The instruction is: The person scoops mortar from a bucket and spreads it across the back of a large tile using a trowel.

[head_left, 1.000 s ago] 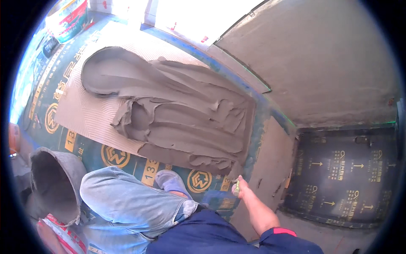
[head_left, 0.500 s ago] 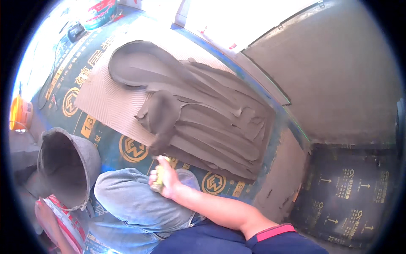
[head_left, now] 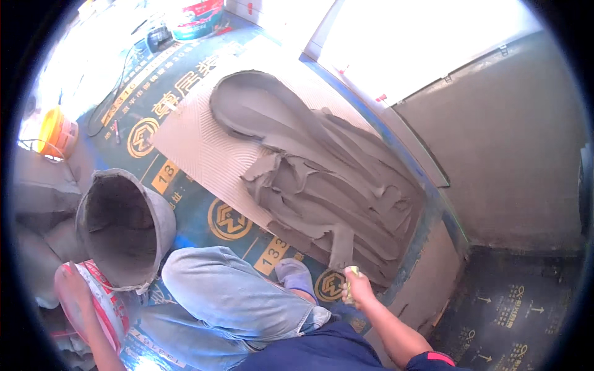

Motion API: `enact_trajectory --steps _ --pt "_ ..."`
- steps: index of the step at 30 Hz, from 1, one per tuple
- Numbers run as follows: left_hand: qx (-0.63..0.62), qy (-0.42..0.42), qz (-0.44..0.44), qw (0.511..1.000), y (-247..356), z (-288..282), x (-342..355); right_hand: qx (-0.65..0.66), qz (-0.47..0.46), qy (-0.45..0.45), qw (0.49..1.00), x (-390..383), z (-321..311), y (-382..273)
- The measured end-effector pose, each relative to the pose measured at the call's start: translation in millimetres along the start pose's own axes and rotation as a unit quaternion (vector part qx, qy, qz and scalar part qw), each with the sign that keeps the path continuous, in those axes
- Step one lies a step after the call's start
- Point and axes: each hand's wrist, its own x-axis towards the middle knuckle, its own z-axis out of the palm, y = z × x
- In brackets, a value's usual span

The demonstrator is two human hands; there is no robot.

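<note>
My right hand (head_left: 356,288) is closed around the yellow-green handle of a trowel (head_left: 341,248). The trowel's mortar-coated blade meets the near edge of a thick layer of grey mortar (head_left: 322,179), furrowed by long strokes. This layer covers much of a large ridged board or tile (head_left: 185,136) lying flat. At the lower left, my left hand (head_left: 75,285) rests against the upper edge of a red-and-white bucket-like container (head_left: 111,303); its fingers are too blurred to read. Between that container and my knee, a grey mortar-stained bucket (head_left: 162,229) leans with its mouth toward me.
Printed dark-green sheeting (head_left: 204,185) covers the floor. Farther off stand an orange bucket (head_left: 59,135) and a teal-and-red bucket (head_left: 197,21). A low ledge (head_left: 371,142) runs along the right, with a grey-coated panel (head_left: 501,142) beyond. My foot (head_left: 296,275) is close to the mortar.
My right hand and the trowel have swept right and nearer to me, along the mortar's near edge. The view has shifted, so the scene sits farther right. My left hand stays by the red-and-white container.
</note>
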Motion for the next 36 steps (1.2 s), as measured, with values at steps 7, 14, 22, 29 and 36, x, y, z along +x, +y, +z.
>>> enact_trajectory --steps 7,14,22,29,36 --pt "-0.029 -0.068 -0.092 0.993 -24 46 -5 0.377 0.024 -0.253 0.891 32 157 -90" --pt "-0.049 -0.183 -0.131 0.973 -21 56 -7 0.309 0.059 -0.321 0.893 -27 332 -175" --pt "-0.145 -0.160 -0.195 0.957 -16 45 -10 -0.489 -0.565 -0.140 0.650 -14 216 -183" --pt "-0.163 -0.142 -0.218 0.952 -9 34 -10 -0.124 -0.002 -0.065 0.990 -3 39 -80" --pt "-0.131 -0.130 -0.193 0.964 -15 44 -16 0.362 0.091 -0.262 0.890 -26 240 -74"
